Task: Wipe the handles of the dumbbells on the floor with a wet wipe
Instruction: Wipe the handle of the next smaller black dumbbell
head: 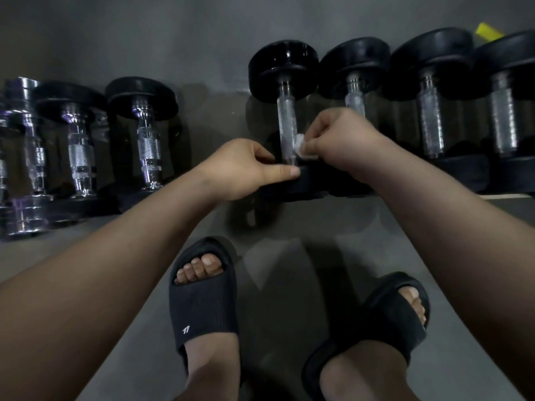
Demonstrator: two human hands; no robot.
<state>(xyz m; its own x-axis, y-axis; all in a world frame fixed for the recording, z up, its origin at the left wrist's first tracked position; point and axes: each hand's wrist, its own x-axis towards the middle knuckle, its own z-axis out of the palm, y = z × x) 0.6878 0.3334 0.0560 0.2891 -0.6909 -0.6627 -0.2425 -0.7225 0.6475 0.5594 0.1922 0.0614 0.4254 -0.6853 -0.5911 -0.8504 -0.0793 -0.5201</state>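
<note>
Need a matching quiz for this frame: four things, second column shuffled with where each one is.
1 wet wipe
2 left hand
3 yellow object
4 black slides

A top right corner of the view
B worn by the person
C pinched by the right hand against a handle
D gripping the near end of the dumbbell

Pairs: 1-C, 2-D, 3-A, 4-B

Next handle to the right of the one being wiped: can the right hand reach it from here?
Probably yes: the right hand, pinching the wet wipe, sits right in front of the next handle, with nothing visible between them.
</note>
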